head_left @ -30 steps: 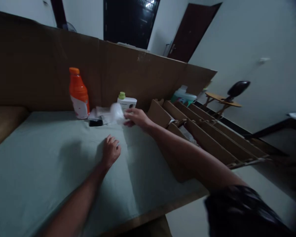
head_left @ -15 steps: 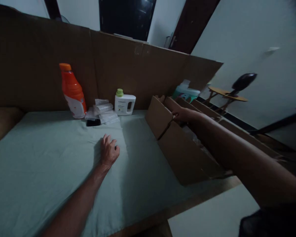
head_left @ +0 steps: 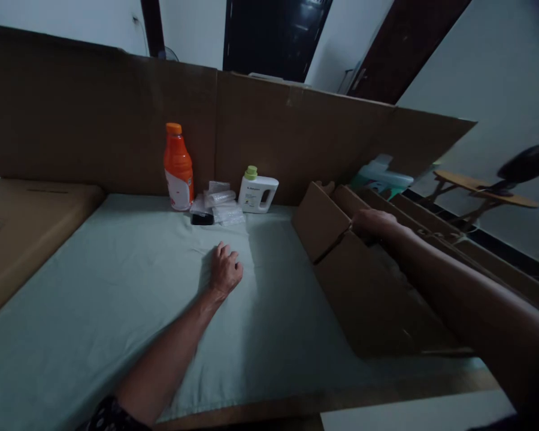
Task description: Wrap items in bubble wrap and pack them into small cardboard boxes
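My left hand (head_left: 227, 269) rests on the pale green cloth (head_left: 175, 281), palm down, fingers apart and a little bent, holding nothing. At the right, my right hand (head_left: 375, 224) reaches over the wall of an open cardboard box (head_left: 368, 293); its fingers are down inside and hidden. Some clear plastic shows dimly in the box below my right forearm. Beyond my left hand stand an orange bottle (head_left: 178, 164) with a white label and a white jug (head_left: 257, 194) with a green cap. Between them lie clear plastic wraps (head_left: 224, 203) and a small black object (head_left: 202, 219).
A tall cardboard panel (head_left: 260, 126) runs along the back. A flat brown carton (head_left: 40, 221) lies at the left. Behind the open box stands a container with blue-green contents (head_left: 381, 176). A wooden stand (head_left: 485, 185) is farther right. A white surface (head_left: 422, 413) lies at the front edge.
My view has turned left, so everything sits farther right and more of the left carton shows. My left hand stays on the cloth; my right hand remains at the box, its fingers now less visible.
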A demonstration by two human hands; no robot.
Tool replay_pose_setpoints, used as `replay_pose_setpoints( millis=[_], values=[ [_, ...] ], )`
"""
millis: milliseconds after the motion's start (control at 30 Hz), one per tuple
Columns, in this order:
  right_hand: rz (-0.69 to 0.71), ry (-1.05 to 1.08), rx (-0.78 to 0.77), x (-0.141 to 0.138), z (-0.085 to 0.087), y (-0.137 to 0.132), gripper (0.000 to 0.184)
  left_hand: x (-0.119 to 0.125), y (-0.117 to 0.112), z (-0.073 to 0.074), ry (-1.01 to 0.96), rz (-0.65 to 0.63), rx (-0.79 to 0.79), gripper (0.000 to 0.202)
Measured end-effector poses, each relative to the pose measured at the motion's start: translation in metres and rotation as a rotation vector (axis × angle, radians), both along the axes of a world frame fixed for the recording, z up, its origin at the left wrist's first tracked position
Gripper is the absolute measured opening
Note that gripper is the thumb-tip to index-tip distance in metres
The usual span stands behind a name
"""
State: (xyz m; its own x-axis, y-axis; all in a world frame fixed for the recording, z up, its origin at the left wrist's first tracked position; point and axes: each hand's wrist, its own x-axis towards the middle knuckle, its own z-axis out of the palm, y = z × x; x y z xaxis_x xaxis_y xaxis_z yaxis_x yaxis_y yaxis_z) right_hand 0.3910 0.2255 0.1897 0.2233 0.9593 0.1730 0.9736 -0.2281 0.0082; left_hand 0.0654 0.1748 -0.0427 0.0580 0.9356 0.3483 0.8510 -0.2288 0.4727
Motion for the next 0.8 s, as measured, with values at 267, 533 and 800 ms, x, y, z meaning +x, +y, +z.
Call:
replay_pose_setpoints(
  millis=[267, 533, 800],
  values=[
    [0.065, -0.264, 0.127, -0.099, 0.095, -0.024, 0.038, -0.001, 0.002, 0.0, -0.042, -0.003, -0.044, 0.027],
    [0.563, -0.142, 0.234, -0.266, 0.017, 0.06, 0.031, 0.002, 0.003, -0.002, -0.026, 0.019, 0.019, 0.024],
    [0.891, -0.223, -0.23, -0.236, -0.03, 0.002, 0.025, -0.002, 0.004, 0.001, 0.001, 0.031, 0.019, 0.023]
  ],
)
